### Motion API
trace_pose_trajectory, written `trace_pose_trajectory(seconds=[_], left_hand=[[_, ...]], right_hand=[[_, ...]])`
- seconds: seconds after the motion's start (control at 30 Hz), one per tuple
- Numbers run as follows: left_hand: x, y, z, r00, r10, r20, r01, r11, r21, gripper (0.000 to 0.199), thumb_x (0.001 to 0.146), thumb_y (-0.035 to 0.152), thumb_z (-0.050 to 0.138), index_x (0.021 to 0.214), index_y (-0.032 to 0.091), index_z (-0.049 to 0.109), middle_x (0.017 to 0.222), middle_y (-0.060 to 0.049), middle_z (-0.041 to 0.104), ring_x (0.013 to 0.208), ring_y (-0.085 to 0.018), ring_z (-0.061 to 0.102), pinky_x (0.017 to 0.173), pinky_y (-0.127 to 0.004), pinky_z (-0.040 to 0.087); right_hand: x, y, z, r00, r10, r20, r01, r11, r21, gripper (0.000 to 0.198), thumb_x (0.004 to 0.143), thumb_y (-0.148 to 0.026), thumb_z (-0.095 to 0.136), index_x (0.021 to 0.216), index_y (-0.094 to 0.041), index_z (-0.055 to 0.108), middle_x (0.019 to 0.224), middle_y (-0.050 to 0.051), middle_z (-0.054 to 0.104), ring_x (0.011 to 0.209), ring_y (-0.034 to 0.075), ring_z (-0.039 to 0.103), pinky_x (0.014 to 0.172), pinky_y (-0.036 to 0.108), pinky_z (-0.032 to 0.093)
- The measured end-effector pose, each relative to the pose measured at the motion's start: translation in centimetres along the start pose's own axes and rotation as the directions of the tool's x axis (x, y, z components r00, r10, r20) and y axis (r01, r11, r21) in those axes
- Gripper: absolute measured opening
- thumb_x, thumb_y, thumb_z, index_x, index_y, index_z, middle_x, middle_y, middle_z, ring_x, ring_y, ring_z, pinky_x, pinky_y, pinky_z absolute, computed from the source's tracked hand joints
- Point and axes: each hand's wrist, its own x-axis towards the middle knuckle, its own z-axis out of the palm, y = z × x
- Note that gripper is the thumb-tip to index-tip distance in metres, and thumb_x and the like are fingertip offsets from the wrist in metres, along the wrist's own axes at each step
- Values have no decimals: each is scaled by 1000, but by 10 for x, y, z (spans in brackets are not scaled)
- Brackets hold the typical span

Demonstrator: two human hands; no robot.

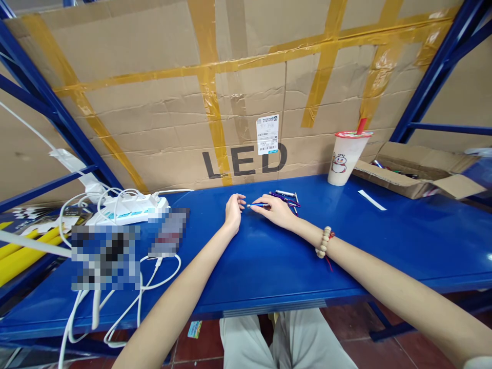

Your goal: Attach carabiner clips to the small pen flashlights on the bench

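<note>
In the head view my right hand (275, 211) pinches a blue pen (258, 205) with a silvery end, which points left just above the blue tabletop. My left hand (233, 211) stands close by on its side, with its fingers loosely curled and apart; nothing shows in it. A small gap lies between its fingertips and the pen's end. Behind my right hand is a small pile of pens (294, 202), several of them purple or dark, with one silver pen (286, 193) at the back.
A milky drink cup (346, 161) with a red straw stands at the back right, near an open cardboard box (415, 171) and a white strip (372, 200). On the left are a power strip (130, 212), a blurred phone (171, 233) and loose white cables (140, 297).
</note>
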Motion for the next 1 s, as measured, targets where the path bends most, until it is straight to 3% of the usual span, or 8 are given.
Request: trace_pose_trajectory(seconds=[0.3, 1.0], left_hand=[[0, 0, 0, 1000, 4, -2, -4, 1000, 4, 27, 82, 26, 34, 80, 10, 55, 71, -4, 51, 56, -7, 42, 52, -20, 31], [-1, -1, 0, 1000, 20, 8, -20, 1000, 11, 27, 83, 26, 34, 80, 9, 55, 72, -4, 51, 57, -8, 43, 54, -20, 31]], right_hand=[[1, 3, -2, 1000, 3, -1, -3, 1000, -14, 26, 72, -45, 65, 87, -24, 69, 85, 0, 58, 73, 7, 49, 65, 19, 33], [0, 4, -2, 1000, -25, 17, 26, 997, -79, 30, 81, -48, 54, 98, -28, 67, 90, 0, 56, 79, 8, 51, 69, 19, 35]])
